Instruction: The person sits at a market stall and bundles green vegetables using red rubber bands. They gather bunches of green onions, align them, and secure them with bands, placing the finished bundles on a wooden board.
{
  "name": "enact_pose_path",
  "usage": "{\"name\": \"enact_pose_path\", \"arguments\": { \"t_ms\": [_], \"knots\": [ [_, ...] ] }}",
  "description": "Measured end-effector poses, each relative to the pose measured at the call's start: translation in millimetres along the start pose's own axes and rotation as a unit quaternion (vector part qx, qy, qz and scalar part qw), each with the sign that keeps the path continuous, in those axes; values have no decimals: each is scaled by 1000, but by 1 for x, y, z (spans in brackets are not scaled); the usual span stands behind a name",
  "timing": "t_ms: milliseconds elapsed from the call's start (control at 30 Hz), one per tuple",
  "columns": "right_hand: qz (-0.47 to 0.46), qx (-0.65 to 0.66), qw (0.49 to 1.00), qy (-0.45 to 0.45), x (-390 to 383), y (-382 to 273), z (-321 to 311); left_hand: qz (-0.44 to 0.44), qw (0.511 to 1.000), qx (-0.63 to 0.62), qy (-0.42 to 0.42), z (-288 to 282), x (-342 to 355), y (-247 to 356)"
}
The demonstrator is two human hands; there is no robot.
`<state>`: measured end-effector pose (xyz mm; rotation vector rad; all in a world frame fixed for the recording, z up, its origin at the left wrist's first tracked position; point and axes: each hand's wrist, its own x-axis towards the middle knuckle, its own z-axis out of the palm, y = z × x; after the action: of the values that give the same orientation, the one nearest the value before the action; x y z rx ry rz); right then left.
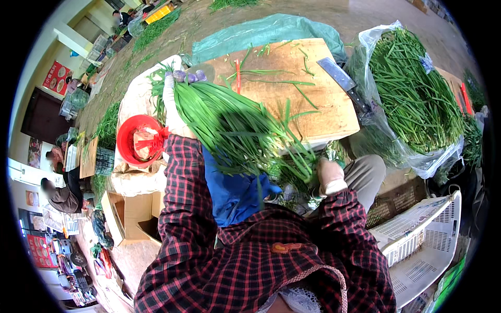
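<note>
My left hand (187, 76), in a white glove with purple fingers, is closed round one end of a long bunch of green leafy stalks (229, 125), which slants down to the right across a wooden board (292, 62) and a blue cloth (227, 198). My right hand (331, 175), pale-gloved, is low beside the bunch's stalk ends; its fingers curl round something I cannot make out. A cleaver (344, 86) lies on the board's right edge. A thin red strip (238, 75) and loose leaves lie on the board.
A red bucket (128, 138) and cardboard box (120, 219) are at left; a bagged heap of greens (412, 94) and white plastic crate (420, 261) at right. A green sack (266, 28) lies beyond the board. Other people (65, 195) are at the far left among piles of greens.
</note>
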<state>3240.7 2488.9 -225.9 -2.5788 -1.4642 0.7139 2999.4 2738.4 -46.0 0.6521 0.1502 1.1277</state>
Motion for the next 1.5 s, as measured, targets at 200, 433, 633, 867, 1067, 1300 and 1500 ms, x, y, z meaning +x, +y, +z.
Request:
{"name": "enact_pose_path", "arguments": {
  "t_ms": [200,433,633,867,1067,1300,1500],
  "knots": [
    [-186,348,918,34,-31,-45,-59,13,996,5,87,-20,18,0],
    [-170,757,624,-96,-4,-54,-33,44,997,30,52,-17,40,0],
    [-163,734,657,-57,-21,-62,-26,82,965,93,230,0,45,-10],
    [-172,536,826,8,16,-91,-38,97,947,185,245,21,53,-22],
    [-93,691,715,-51,18,-66,-69,52,904,373,203,12,52,-10],
    [-43,821,567,-47,4,-57,-64,-28,871,409,271,1,20,14],
    [41,212,957,193,9,14,3,-48,922,223,313,-88,4,31]
  ]
}}
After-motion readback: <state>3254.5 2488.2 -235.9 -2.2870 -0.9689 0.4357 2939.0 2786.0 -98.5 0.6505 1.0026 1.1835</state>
